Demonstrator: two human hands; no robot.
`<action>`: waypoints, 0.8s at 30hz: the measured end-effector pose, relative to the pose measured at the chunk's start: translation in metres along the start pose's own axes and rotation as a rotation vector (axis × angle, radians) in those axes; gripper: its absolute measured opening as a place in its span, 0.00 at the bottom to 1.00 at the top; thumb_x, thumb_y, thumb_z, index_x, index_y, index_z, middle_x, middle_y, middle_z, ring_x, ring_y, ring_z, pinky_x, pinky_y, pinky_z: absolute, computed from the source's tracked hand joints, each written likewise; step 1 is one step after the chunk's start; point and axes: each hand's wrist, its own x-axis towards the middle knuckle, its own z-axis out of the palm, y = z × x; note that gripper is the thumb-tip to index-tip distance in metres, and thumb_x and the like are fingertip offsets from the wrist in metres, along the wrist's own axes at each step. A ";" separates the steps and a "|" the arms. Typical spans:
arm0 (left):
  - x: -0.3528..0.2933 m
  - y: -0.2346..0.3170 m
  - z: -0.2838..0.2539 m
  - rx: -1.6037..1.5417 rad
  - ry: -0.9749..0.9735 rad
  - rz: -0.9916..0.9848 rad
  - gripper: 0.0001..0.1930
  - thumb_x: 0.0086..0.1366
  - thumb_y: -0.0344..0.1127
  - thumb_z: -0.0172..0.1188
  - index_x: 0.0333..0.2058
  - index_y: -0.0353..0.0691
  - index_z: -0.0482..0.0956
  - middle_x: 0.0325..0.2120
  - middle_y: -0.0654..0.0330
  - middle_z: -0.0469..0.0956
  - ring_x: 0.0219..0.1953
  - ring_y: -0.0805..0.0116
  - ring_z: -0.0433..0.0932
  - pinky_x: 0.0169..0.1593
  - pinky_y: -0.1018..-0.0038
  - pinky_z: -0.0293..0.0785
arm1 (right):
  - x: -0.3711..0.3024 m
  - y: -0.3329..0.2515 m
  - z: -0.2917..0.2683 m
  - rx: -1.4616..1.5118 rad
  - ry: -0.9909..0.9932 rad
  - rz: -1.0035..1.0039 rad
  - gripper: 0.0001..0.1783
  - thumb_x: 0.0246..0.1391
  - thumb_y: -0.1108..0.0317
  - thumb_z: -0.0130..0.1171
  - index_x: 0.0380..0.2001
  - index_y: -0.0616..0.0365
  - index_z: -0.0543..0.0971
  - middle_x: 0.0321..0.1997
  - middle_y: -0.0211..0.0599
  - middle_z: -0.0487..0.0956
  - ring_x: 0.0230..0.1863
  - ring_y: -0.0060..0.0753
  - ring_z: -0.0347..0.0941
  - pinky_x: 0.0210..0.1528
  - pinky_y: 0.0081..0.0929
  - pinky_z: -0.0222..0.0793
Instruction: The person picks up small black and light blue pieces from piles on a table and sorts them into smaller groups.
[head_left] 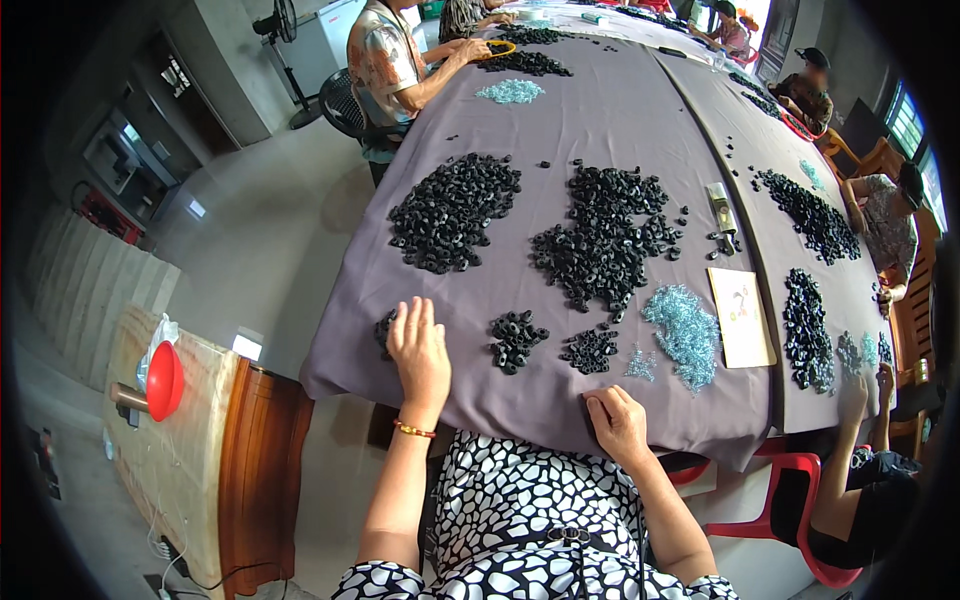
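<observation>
My left hand (pixel 420 352) lies palm down at the near left of the cloth, its fingers stretched out. Partly hidden beside those fingers is a small pile of black ring-like parts (pixel 384 334). My right hand (pixel 617 424) rests at the near table edge with its fingers curled in; whatever they hold, if anything, is hidden. Between and beyond the hands sit two small heaps, one of black parts (pixel 517 341) and another of black parts (pixel 590 350). A few clear bluish pieces (pixel 641 364) lie close to my right hand, beside a bigger clear bluish heap (pixel 683 335).
Two large black heaps (pixel 455 213) (pixel 610 230) spread farther up the grey-purple cloth (pixel 590 105). A pale card (pixel 741 317) and a small bottle-like item (pixel 720 208) lie to the right. Other people sit around the table. A red bowl (pixel 165 381) stands on a wooden cabinet at left.
</observation>
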 end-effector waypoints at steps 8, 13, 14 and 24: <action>-0.013 0.086 0.020 -0.287 -0.072 0.201 0.20 0.69 0.36 0.59 0.58 0.36 0.75 0.61 0.52 0.73 0.65 0.51 0.66 0.68 0.56 0.60 | 0.000 0.001 0.000 0.023 -0.010 0.000 0.04 0.59 0.72 0.60 0.35 0.57 0.83 0.29 0.40 0.79 0.28 0.45 0.78 0.32 0.35 0.74; -0.013 0.113 0.036 -0.238 -0.148 0.250 0.20 0.69 0.40 0.59 0.57 0.42 0.77 0.61 0.52 0.72 0.66 0.51 0.64 0.70 0.49 0.55 | 0.000 -0.003 -0.002 0.013 -0.029 0.026 0.04 0.59 0.72 0.60 0.35 0.58 0.83 0.28 0.39 0.79 0.27 0.44 0.78 0.31 0.35 0.74; -0.012 0.115 0.039 -0.247 -0.150 0.257 0.20 0.69 0.40 0.59 0.57 0.42 0.77 0.61 0.52 0.72 0.66 0.51 0.64 0.70 0.49 0.55 | 0.000 -0.003 -0.003 0.015 -0.023 0.011 0.04 0.59 0.72 0.60 0.35 0.58 0.83 0.28 0.39 0.79 0.27 0.43 0.77 0.31 0.34 0.74; -0.017 0.115 0.050 -0.116 -0.187 0.266 0.18 0.68 0.38 0.57 0.55 0.44 0.79 0.56 0.60 0.77 0.64 0.56 0.68 0.72 0.47 0.51 | 0.000 0.002 -0.002 0.003 -0.031 0.028 0.04 0.59 0.71 0.62 0.35 0.58 0.83 0.27 0.40 0.77 0.27 0.44 0.76 0.32 0.35 0.72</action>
